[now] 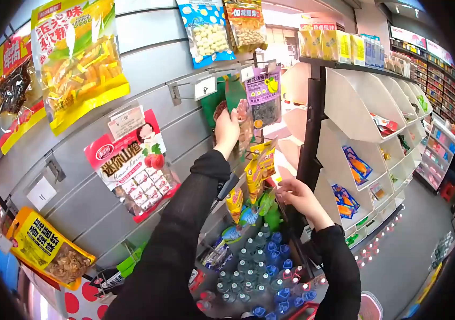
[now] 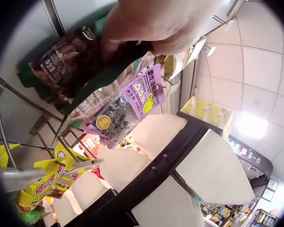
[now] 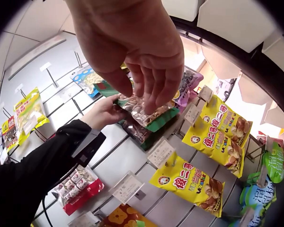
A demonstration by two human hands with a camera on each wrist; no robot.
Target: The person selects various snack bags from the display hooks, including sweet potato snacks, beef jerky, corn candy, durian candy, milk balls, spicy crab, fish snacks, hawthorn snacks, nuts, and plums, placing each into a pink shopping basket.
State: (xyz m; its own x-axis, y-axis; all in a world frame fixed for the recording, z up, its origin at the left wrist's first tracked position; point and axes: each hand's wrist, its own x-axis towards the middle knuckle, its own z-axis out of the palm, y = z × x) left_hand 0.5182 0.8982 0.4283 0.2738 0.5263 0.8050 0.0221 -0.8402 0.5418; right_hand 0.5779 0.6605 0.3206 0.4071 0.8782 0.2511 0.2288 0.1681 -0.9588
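My left hand (image 1: pixel 227 130) grips a green-edged snack bag (image 3: pixel 163 118) with a clear front showing brown pieces, at the wall rack. Its fingers reach between this bag and a second green bag (image 2: pixel 61 66) behind, which has dark contents. Just to the right hangs a purple bag of dark dried fruit (image 1: pixel 264 109). Lower down, my right hand (image 1: pixel 299 200) is held in the air with loosely bent fingers and nothing in them. Yellow snack bags (image 1: pixel 256 170) hang beside it; in the right wrist view this hand (image 3: pixel 137 52) overlaps the green-edged bag.
A grey slatted wall (image 1: pixel 147 64) carries hooks, price tags and other hanging bags, including a hawthorn snack bag (image 1: pixel 137 170). Many bottles (image 1: pixel 259 266) stand below. At right is a white bin shelf (image 1: pixel 360 106) with a dark post (image 1: pixel 312 128), beside a grey aisle floor (image 1: pixel 392 277).
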